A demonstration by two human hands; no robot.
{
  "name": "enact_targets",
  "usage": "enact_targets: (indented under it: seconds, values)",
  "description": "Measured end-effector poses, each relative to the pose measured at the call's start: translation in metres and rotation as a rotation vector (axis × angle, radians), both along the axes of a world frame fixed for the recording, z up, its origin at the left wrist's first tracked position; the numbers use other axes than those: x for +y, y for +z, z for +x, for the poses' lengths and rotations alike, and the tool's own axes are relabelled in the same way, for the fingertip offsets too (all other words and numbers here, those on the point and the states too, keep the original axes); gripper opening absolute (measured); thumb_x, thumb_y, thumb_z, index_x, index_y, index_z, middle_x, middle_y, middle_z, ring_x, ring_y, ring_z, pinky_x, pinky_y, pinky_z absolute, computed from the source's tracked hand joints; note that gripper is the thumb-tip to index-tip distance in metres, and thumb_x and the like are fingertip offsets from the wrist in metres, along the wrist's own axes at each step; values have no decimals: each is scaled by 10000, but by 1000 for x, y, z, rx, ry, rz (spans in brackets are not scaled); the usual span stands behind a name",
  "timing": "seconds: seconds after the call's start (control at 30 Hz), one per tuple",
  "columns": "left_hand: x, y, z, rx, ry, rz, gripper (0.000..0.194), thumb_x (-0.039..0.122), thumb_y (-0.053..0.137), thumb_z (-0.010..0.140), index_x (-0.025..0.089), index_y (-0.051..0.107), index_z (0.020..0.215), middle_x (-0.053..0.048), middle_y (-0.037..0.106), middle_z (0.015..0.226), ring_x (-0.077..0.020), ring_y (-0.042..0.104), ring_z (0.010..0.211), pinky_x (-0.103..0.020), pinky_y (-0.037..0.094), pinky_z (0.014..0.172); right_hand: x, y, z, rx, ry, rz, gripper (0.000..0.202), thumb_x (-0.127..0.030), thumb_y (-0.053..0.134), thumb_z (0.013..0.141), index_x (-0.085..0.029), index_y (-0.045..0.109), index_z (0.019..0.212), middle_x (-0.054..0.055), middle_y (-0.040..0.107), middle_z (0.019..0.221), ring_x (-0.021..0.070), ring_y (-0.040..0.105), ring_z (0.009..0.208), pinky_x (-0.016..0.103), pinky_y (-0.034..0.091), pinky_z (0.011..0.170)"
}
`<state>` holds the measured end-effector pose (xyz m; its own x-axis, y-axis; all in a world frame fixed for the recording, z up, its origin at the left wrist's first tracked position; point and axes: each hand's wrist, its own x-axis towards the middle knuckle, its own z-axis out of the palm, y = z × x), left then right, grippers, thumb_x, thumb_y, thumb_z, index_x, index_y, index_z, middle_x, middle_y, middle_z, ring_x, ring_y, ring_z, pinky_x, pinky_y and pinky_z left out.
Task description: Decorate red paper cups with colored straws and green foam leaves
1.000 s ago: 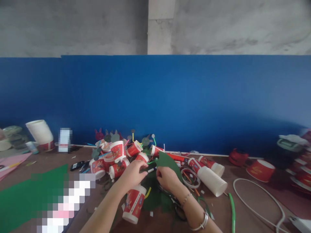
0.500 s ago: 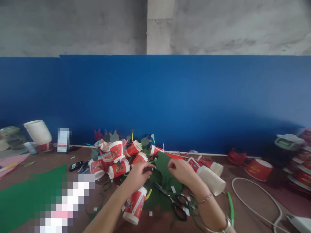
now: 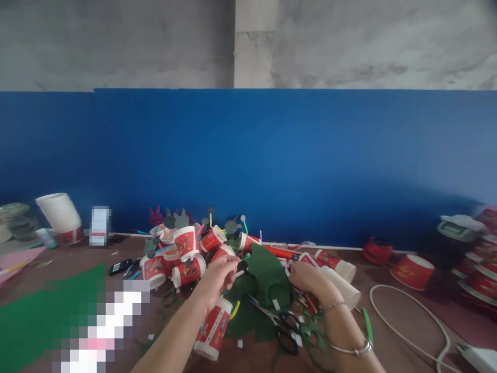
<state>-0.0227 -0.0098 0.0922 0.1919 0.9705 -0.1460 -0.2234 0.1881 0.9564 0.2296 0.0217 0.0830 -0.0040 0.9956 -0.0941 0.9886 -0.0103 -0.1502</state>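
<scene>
By the left hand [image 3: 220,273] — slim white stick [image 3: 239,273], dark-tipped; both hands [image 3: 306,275] loosely curled — hold unclear.

A blue panel [image 3: 248,155] spans the view (grey concrete wall [image 3: 116,44] and paler pillar [image 3: 254,57] above it).

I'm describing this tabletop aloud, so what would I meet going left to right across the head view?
Leaning white cup stack, left hand, scissors, right hand, green straw, red paper bowl.
</scene>
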Motion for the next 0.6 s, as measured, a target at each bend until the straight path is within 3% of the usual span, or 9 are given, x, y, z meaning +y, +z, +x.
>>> enact_targets:
  seconds: [0.13,0.2,0.3,0.43,0.6]
  values:
    - [-4,3,2,195,26,158,382,334,602,751,174,599,1099,63,466,623,-69,375,469,-191,285,442,-7,21,-12,183,70,103,166,-181,380,830,-186,546,835,84,699,864,199,633,792,285,397,650]
    - [-8,4,4,323,26,326,471,324,583,779,212,543,1236,42,501,705,-84,408,514,-214,347,505,-13,28,-24,450,189,134,132,-215,353,865,-215,474,814,26,682,735,171,614,712,275,394,632]
    - [-15,5,7,432,-16,522,570,274,548,815,239,417,1368,22,518,746,-125,468,625,-250,413,637,-22,33,-45,633,310,130,111,-255,353,890,-232,405,794,-13,641,675,147,584,631,264,395,605]
    - [-22,4,9,539,-79,599,644,215,515,825,222,301,1432,2,536,762,-149,496,674,-263,429,659,-32,33,-64,695,374,145,117,-261,386,889,-233,384,776,-54,535,614,134,513,579,255,360,571]
    - [-23,0,11,605,-119,651,640,191,503,816,195,310,1426,-23,570,805,-168,533,708,-285,443,690,-36,34,-69,698,437,238,105,-234,383,891,-225,396,787,-56,468,642,128,448,588,258,320,573]
